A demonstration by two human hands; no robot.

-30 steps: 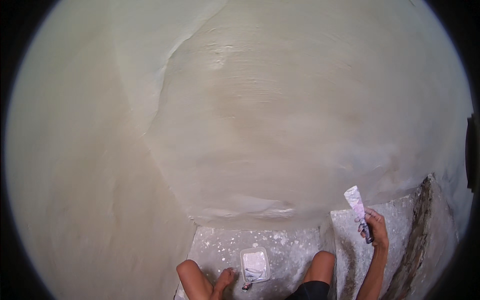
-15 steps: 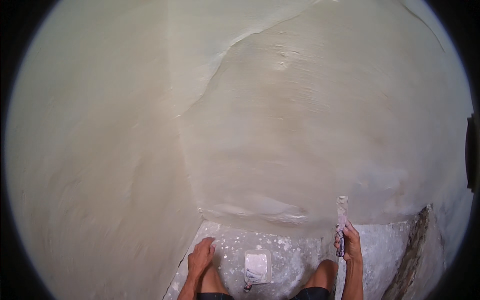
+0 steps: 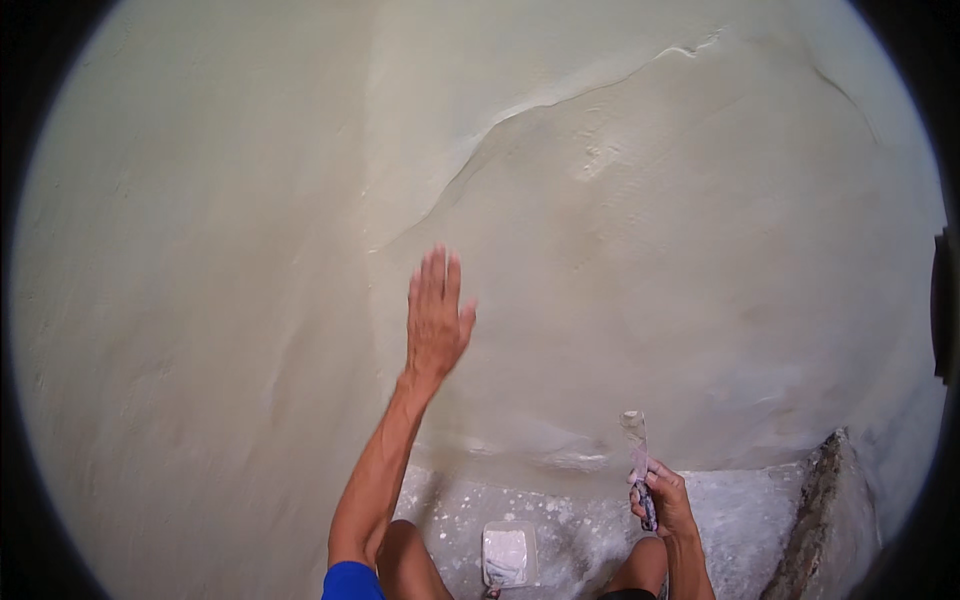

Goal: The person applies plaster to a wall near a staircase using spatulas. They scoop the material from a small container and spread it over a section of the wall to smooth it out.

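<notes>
My left hand (image 3: pixel 437 318) is raised in front of the pale plastered wall (image 3: pixel 600 300), palm toward it and fingers stretched out. Whether it touches the plaster I cannot tell. At the lower right my right hand (image 3: pixel 664 497) grips the dark handle of a putty knife (image 3: pixel 637 450), its narrow smeared blade pointing up. Between my knees a white rectangular tub (image 3: pixel 507 553) of whitish paste stands on the floor, with a second dark-handled tool (image 3: pixel 497 577) lying in it.
A white-spattered grey floor (image 3: pixel 590 513) meets the wall below. An uneven ridge (image 3: pixel 675 50) runs diagonally across the upper plaster. A rough broken-edged ledge (image 3: pixel 815 510) rises at the lower right, and the walls form a corner at left.
My left hand has gone from low over the floor up to the wall, its fingers now straight. The right hand with the putty knife has shifted slightly left and down; the view has tilted.
</notes>
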